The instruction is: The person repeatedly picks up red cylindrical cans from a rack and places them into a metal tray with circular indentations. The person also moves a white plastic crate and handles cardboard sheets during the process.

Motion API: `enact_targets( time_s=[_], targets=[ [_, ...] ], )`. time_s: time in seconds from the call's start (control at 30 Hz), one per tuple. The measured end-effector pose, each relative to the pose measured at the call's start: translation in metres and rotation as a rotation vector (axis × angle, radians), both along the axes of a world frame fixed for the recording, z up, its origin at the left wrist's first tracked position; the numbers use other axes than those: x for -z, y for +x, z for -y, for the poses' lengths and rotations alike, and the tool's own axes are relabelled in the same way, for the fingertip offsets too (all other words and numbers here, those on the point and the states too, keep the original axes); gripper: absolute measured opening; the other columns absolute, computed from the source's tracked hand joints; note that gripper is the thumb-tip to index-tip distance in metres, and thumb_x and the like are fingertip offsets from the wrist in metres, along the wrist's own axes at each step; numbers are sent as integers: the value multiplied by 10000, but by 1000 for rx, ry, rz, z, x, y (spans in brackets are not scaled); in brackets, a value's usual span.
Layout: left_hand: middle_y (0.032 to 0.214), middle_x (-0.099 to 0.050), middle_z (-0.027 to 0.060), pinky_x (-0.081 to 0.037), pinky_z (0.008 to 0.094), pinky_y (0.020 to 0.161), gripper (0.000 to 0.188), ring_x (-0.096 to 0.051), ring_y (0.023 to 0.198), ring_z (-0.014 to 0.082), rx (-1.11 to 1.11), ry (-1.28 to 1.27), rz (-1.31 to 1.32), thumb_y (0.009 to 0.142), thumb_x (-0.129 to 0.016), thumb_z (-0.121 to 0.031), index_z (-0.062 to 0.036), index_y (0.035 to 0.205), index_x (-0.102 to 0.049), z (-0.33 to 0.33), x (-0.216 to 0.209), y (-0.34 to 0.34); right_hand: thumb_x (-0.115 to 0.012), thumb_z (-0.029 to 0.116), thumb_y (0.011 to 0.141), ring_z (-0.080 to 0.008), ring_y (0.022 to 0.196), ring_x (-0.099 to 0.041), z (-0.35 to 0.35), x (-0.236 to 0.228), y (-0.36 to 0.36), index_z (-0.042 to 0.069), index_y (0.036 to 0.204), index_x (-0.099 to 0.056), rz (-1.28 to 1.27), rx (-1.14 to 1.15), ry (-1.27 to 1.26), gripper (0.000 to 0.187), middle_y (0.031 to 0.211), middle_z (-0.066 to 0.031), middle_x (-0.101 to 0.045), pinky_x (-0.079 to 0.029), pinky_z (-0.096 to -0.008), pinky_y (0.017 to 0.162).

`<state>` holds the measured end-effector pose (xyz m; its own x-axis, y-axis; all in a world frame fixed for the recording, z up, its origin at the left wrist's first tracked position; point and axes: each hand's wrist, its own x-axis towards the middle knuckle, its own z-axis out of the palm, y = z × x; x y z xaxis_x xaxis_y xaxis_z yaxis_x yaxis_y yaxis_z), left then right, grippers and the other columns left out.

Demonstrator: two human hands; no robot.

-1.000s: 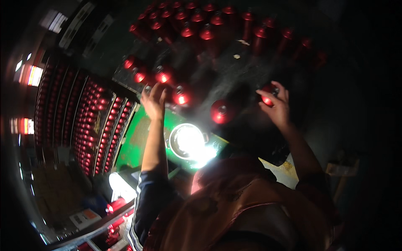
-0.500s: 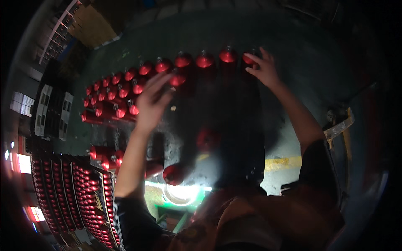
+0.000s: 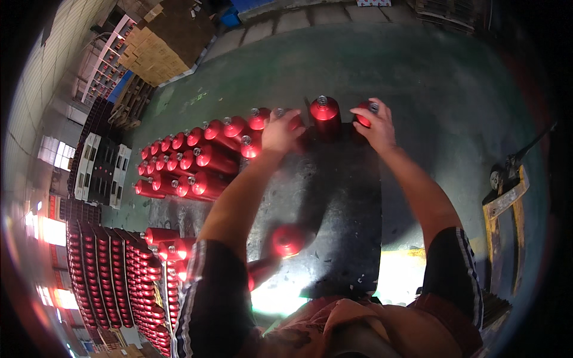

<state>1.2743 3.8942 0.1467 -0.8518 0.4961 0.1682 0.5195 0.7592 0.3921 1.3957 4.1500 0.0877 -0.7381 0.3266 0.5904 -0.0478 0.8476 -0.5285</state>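
Observation:
Shiny red metal cylinders with short, narrow necks stand along the far side of a dark table (image 3: 343, 221). At the right end of the row, my right hand (image 3: 379, 128) has its fingers curled round the shoulder of a red cylinder (image 3: 363, 114). My left hand (image 3: 280, 132) grips another cylinder (image 3: 295, 122) further left, hiding most of it. Between the two hands a third cylinder (image 3: 326, 118) stands upright and untouched. Several more cylinders (image 3: 209, 156) are packed in rows left of my left hand. A single cylinder (image 3: 287, 240) stands nearer me, below my hands.
More red cylinders (image 3: 164, 236) sit at the table's near left. Stacked racks of red cylinders (image 3: 113, 274) rise beyond them. Cartons (image 3: 161, 48) and pallets (image 3: 104, 170) are at the left. A yellow metal frame (image 3: 506, 203) with a handle stands on the floor at the right.
My left hand has moved right and closed on a cylinder. The right hand's spread fingers have closed round the end cylinder. The whole view has shifted and brightened.

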Motion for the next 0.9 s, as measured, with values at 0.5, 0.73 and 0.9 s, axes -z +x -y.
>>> enact_targets(
  time_s=[0.5, 0.73, 0.9],
  targets=[
    [1361, -513, 124, -435, 493, 1054, 640, -516, 1235, 288, -187, 1664, 149, 908, -678, -296, -96, 1446, -395, 411, -141, 356, -483, 368, 997, -211, 1216, -535, 243, -153, 203, 107, 1370, -500, 28, -916, -1719, 456, 1283, -49, -591, -393, -402, 1080],
    [1266, -539, 167, -578, 468, 842, 580, -540, 1144, 330, -533, 2126, 279, 888, -619, -380, -81, 1353, -446, 523, 51, 478, -522, 332, 972, -237, 1076, -607, 490, -79, 252, 80, 1300, -534, 638, -1437, -1809, 414, 1193, -96, -624, -513, -402, 908],
    [1280, -505, 241, -598, 509, 742, 589, -514, 1137, 408, -225, 2963, 843, 802, -680, -397, -126, 1299, -517, 556, 163, 516, -510, 423, 966, -234, 898, -674, 603, -14, 262, 108, 1221, -579, 1207, -1119, -2210, 411, 1112, -95, -662, -602, -348, 710]
  ],
)
